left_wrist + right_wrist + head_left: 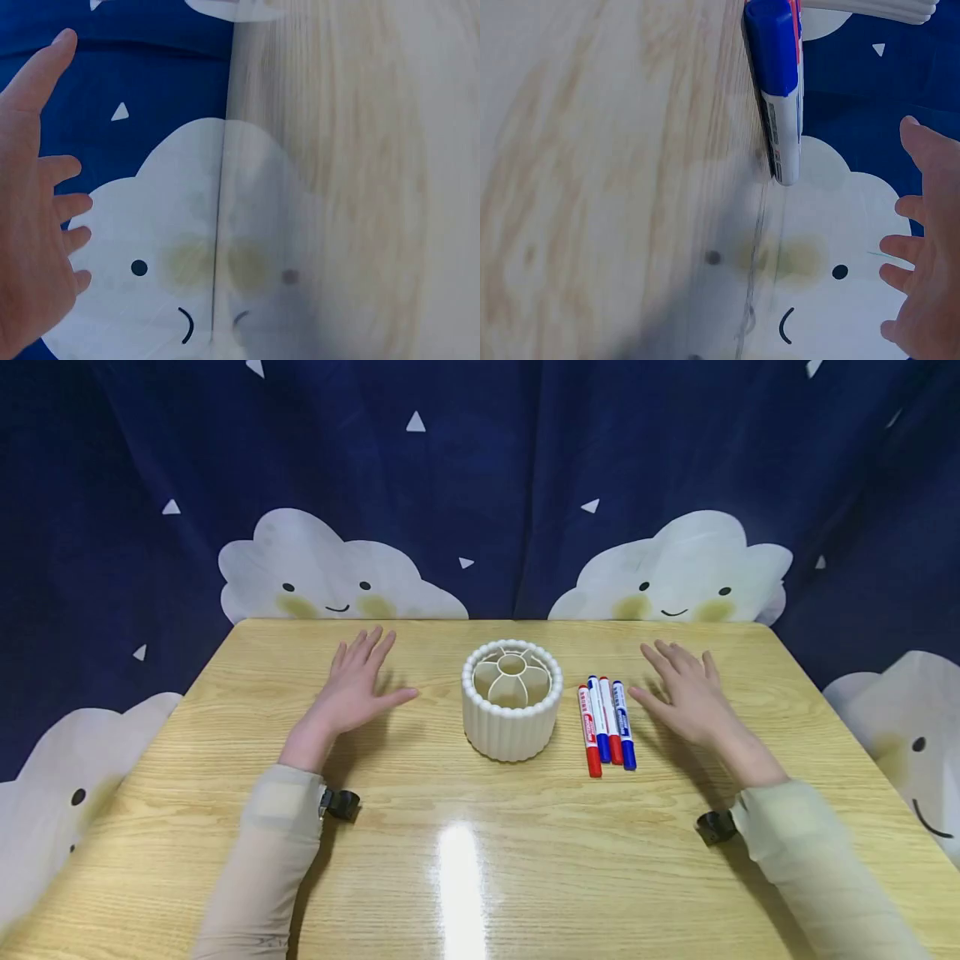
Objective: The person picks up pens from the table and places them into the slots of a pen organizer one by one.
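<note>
A round cream pen holder (512, 731) with a ribbed wall and petal-shaped compartments stands upright in the middle of the wooden table. Just right of it lie several whiteboard markers side by side, a red-capped marker (590, 731) at the left end and a blue-capped marker (624, 727) at the right end. My left hand (351, 693), left of the holder, has its fingers spread and holds nothing. To the right of the markers, my right hand (690, 697) is spread too, its thumb tip close to the blue-capped marker (778, 90).
The wooden table (390, 877) reaches back to a dark blue curtain (480, 477) printed with white clouds and triangles. A small black camera (341, 804) sits on the left wrist and another black camera (716, 828) on the right.
</note>
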Motion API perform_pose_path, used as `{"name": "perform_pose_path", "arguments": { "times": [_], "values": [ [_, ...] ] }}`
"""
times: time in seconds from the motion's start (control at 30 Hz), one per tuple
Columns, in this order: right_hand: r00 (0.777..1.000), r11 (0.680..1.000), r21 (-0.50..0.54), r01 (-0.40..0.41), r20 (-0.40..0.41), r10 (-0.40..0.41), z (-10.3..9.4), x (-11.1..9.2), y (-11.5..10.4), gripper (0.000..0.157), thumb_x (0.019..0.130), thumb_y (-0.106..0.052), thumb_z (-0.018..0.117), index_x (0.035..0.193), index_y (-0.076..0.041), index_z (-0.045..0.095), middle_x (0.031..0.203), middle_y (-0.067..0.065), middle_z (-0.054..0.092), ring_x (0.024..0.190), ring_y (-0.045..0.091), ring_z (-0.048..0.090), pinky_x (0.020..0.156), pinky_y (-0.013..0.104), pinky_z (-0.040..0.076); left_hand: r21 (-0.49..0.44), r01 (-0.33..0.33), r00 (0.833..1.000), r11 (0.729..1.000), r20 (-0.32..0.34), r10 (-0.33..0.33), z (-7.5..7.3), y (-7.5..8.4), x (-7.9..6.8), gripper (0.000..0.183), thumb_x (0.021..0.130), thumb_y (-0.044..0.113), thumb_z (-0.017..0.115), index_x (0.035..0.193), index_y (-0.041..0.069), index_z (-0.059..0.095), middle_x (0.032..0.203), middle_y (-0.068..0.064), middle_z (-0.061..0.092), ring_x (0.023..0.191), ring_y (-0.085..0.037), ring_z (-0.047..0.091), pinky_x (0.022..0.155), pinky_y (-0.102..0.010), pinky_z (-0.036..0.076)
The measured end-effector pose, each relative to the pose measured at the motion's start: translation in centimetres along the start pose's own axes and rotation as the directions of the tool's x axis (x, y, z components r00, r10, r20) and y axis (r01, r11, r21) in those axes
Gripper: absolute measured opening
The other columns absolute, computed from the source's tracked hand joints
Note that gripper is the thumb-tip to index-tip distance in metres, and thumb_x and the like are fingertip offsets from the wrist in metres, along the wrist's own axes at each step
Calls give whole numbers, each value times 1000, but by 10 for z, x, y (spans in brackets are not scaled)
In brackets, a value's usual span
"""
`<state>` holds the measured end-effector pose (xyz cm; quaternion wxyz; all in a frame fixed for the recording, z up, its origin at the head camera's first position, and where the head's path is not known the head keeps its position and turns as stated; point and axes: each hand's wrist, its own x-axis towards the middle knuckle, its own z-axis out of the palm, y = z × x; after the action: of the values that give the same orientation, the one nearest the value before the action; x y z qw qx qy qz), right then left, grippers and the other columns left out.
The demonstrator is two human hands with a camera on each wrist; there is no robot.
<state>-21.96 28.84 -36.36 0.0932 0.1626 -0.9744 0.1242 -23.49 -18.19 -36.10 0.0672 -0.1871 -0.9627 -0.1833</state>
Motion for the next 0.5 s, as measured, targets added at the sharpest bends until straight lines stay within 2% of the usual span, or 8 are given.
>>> {"name": "perform_pose_path", "arguments": {
  "times": [0.2,0.33,0.5],
  "values": [
    [997,984,166,-64,52,56,4,8,-2,67,91,-47,46,144,-10,26,144,22,28,130,42,25,105,61,15,-172,23,1000,985,21,-20,8,7,3,95,77,63,56,147,13,15,150,-12,18,138,-31,12,112,-49,10],
    [990,960,257,-111,112,85,8,13,-2,63,93,-43,45,143,-9,28,140,22,36,123,41,37,97,59,32,-279,60,997,958,54,-47,13,13,4,92,76,64,56,146,19,17,150,-12,20,137,-32,15,110,-53,17],
    [981,955,271,-123,178,76,13,20,-3,57,94,-34,46,138,-1,34,126,25,48,105,37,52,86,52,45,-423,61,997,904,69,-35,19,19,5,85,77,56,61,145,25,21,148,-6,24,136,-27,21,108,-53,22]
  ]
}}
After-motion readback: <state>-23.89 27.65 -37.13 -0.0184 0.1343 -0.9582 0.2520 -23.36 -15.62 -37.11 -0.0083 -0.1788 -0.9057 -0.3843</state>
